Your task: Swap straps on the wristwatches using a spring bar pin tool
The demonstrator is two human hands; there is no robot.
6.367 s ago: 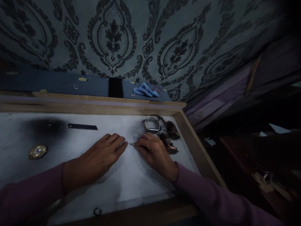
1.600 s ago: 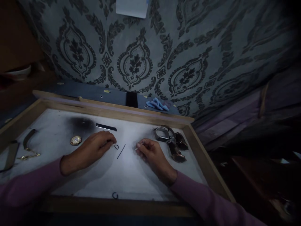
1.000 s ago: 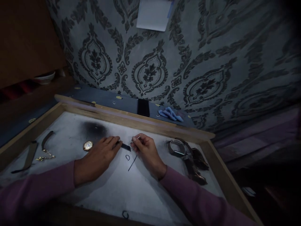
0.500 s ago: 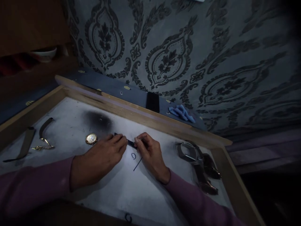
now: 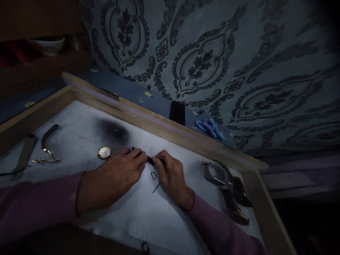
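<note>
A narrow black strap (image 5: pixel 150 160), which looks like a watch strap, stretches between my two hands above the white tray floor. My left hand (image 5: pixel 117 177) is closed over its left part, fingers bent and the thumb hidden. With thumb and fingers, my right hand (image 5: pixel 172 175) pinches the other end. Just left of my left hand lies a round gold watch case (image 5: pixel 104 152) with a pale dial and no strap. Below the held strap are a small dark loop (image 5: pixel 153 176) and a thin dark strip (image 5: pixel 156 187), partly near my right hand.
A wooden-edged tray (image 5: pixel 164 131) surrounds the work. Watches with dark straps (image 5: pixel 216 173) lie at right; a strap with gold links (image 5: pixel 49 136) and an olive strap (image 5: pixel 25 154) at left. Beyond the rim are a black phone-like slab (image 5: pixel 177 112) and a blue cloth (image 5: pixel 210 128).
The view has shifted slightly. Both hands keep their hold, and the strap between them now shows a narrower side, as if turned a little.
</note>
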